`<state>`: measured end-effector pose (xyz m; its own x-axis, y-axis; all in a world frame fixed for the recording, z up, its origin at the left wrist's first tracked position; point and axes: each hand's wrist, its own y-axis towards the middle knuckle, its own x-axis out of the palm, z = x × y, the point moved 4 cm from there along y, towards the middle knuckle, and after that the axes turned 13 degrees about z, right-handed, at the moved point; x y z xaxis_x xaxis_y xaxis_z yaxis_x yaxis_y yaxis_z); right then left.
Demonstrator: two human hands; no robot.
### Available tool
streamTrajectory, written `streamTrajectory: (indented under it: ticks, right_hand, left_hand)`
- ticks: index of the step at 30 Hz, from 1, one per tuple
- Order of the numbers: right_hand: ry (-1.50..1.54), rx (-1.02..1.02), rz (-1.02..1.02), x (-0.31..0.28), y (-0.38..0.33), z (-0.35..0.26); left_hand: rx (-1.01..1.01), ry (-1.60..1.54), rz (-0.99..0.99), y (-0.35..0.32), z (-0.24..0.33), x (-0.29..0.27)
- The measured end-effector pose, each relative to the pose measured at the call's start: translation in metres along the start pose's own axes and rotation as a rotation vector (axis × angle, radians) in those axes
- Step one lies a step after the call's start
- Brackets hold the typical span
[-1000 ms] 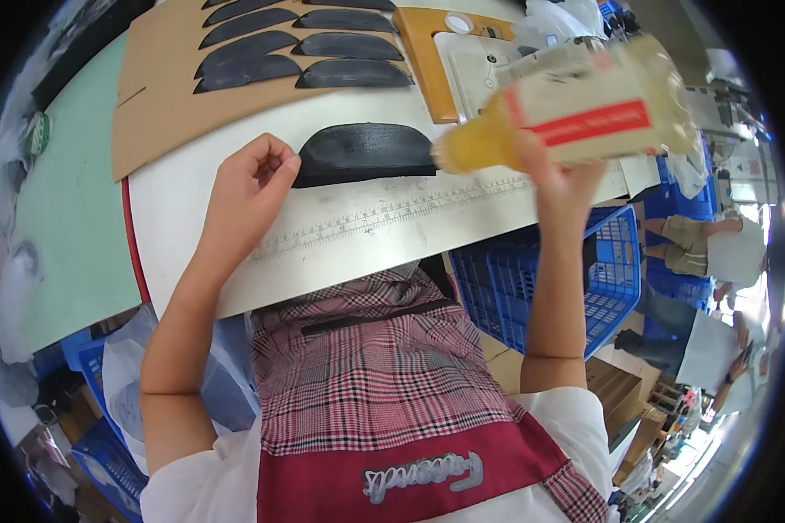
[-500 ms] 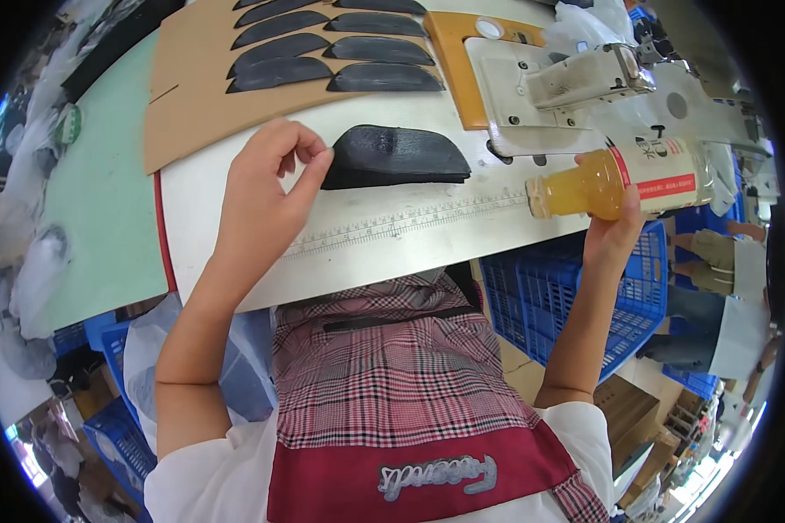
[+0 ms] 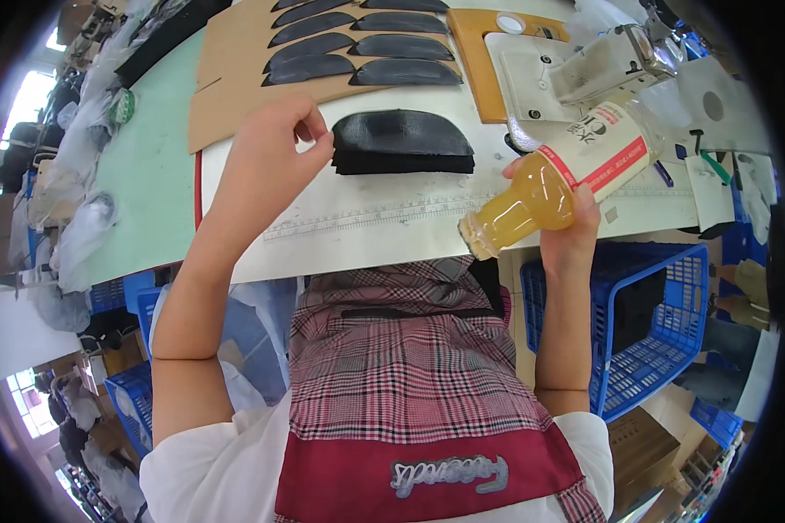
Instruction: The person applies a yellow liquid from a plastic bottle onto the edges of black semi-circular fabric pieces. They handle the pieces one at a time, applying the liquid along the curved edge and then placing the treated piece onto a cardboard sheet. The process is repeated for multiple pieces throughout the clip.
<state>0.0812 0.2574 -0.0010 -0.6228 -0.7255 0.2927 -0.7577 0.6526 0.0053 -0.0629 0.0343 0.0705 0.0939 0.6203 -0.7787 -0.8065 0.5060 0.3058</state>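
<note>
Gripping red-labelled orange bottle (image 3: 560, 181) rightward.

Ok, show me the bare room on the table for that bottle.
Bare white table lies along the near edge, between the left hand and the bottle in the right hand. Crowded: the black stack, the cardboard sheet, the sewing machine.

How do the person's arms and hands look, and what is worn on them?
Both forearms are bare, and the left hand and right hand wear no gloves. No rings, watch or bracelets show. Short white sleeves end above the elbows, next to a red-and-white plaid apron.
</note>
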Motion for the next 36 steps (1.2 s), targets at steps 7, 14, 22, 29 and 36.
streamTrajectory:
  ticks: [7, 14, 22, 29, 36]
  right_hand:
    - [-0.007, 0.029, -0.019, 0.014, 0.006, 0.005]
    - [0.056, 0.03, -0.046, 0.01, 0.011, -0.002]
    - [0.111, 0.095, -0.113, 0.003, 0.011, -0.004]
    - [0.212, 0.226, -0.289, 0.023, 0.006, 0.001]
    - [0.216, 0.207, -0.315, 0.043, 0.022, -0.007]
  left_hand:
    - [0.421, 0.044, 0.289, -0.018, 0.019, 0.005]
    - [0.398, 0.003, 0.167, -0.032, 0.02, 0.023]
    - [-0.352, -0.803, -0.056, -0.02, -0.003, 0.018]
    - [-0.336, -1.309, -0.008, 0.024, -0.005, -0.036]
    - [-0.429, -1.386, 0.045, 0.033, -0.068, -0.112]
